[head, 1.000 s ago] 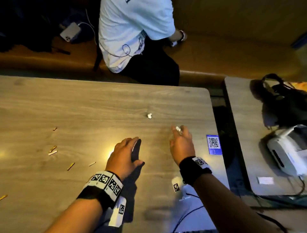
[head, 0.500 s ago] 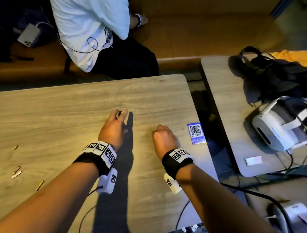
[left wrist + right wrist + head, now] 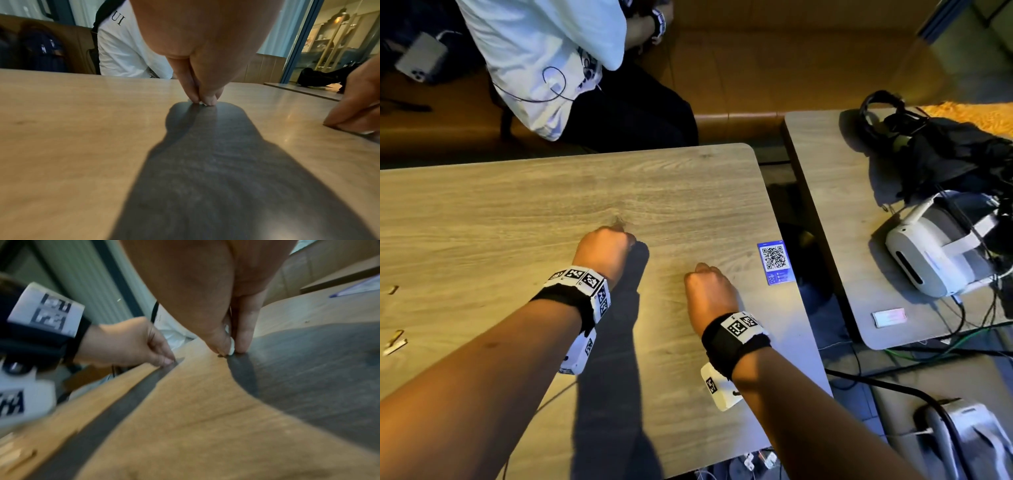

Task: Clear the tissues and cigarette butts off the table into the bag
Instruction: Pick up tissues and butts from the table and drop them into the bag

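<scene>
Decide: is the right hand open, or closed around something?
Closed: the right hand pinches a white tissue scrap between thumb and fingertip.

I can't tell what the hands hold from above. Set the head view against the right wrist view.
Head only: cigarette butts at the table's left edge, and a white headset on the neighbouring table.
Right wrist only: a white tissue scrap pinched in the right hand's fingertips.
Both: left hand, right hand, and the blue QR card.
</scene>
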Demonstrator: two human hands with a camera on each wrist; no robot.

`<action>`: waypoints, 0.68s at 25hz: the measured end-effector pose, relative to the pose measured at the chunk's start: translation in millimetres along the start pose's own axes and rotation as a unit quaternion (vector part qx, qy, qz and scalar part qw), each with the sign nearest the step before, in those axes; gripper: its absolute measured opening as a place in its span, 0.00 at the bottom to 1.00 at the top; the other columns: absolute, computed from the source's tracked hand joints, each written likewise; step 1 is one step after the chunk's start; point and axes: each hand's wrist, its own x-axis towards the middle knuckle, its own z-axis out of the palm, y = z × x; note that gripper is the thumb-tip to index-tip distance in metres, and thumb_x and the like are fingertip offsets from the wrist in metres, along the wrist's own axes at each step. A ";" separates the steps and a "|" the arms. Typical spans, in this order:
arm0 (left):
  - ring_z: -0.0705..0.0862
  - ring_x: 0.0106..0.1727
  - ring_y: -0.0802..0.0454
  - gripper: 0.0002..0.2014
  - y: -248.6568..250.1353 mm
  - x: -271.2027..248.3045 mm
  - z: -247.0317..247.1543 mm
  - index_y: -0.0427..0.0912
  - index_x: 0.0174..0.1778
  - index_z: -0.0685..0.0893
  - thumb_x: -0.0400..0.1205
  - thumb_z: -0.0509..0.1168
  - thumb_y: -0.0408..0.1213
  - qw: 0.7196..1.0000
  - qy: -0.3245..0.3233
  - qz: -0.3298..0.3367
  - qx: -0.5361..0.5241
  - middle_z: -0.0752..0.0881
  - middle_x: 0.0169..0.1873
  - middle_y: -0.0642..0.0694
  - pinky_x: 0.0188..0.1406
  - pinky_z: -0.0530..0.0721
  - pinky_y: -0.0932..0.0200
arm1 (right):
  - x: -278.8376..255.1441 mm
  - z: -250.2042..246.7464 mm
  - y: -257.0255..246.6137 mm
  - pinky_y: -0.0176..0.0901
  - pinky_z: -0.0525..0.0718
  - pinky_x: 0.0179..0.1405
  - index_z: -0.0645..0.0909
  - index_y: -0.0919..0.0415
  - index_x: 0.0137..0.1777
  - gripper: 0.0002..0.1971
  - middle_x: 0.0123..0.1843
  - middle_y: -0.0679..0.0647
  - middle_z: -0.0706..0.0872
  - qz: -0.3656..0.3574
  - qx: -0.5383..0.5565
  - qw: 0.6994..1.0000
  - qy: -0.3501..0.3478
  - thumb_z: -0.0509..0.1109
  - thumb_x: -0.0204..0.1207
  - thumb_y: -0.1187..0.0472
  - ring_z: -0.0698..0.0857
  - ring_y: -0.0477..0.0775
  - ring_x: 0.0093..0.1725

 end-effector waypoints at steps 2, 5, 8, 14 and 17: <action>0.87 0.46 0.37 0.10 -1.1 -11.9 11.7 0.44 0.50 0.88 0.76 0.69 0.29 1.000 -0.001 -0.009 -0.026 0.87 0.45 0.41 0.38 0.82 0.52 | -3.1 1.3 5.4 0.51 0.88 0.45 0.88 0.55 0.49 0.15 0.47 0.56 0.85 0.028 0.066 0.997 0.032 0.67 0.69 0.73 0.88 0.62 0.46; 0.87 0.41 0.37 0.04 -0.9 -32.7 29.9 0.44 0.47 0.89 0.79 0.72 0.39 0.999 0.009 -0.013 -0.051 0.86 0.39 0.42 0.35 0.85 0.51 | -15.9 -9.9 32.4 0.37 0.82 0.55 0.91 0.55 0.54 0.13 0.53 0.54 0.91 0.090 0.202 0.971 0.094 0.70 0.74 0.67 0.89 0.56 0.52; 0.87 0.45 0.38 0.12 2.4 -47.7 41.0 0.43 0.48 0.88 0.81 0.70 0.48 0.997 0.008 -0.028 -0.072 0.87 0.42 0.42 0.36 0.84 0.50 | -47.6 -19.3 73.2 0.34 0.85 0.48 0.91 0.63 0.50 0.08 0.47 0.57 0.91 0.132 0.248 0.950 0.134 0.73 0.73 0.68 0.89 0.56 0.44; 0.87 0.49 0.41 0.16 7.7 -61.3 41.7 0.44 0.53 0.88 0.81 0.68 0.53 0.995 0.021 -0.045 -0.092 0.89 0.46 0.44 0.38 0.82 0.51 | -83.4 11.5 82.6 0.40 0.83 0.51 0.91 0.56 0.50 0.10 0.49 0.54 0.91 0.112 0.210 0.962 0.130 0.76 0.72 0.68 0.88 0.55 0.46; 0.87 0.46 0.42 0.16 11.0 -69.4 44.9 0.44 0.51 0.87 0.82 0.67 0.54 0.994 0.028 -0.048 -0.094 0.89 0.44 0.45 0.35 0.79 0.53 | -86.5 25.3 67.9 0.45 0.87 0.49 0.90 0.59 0.53 0.11 0.51 0.56 0.88 0.072 0.193 0.967 0.148 0.77 0.71 0.67 0.87 0.56 0.47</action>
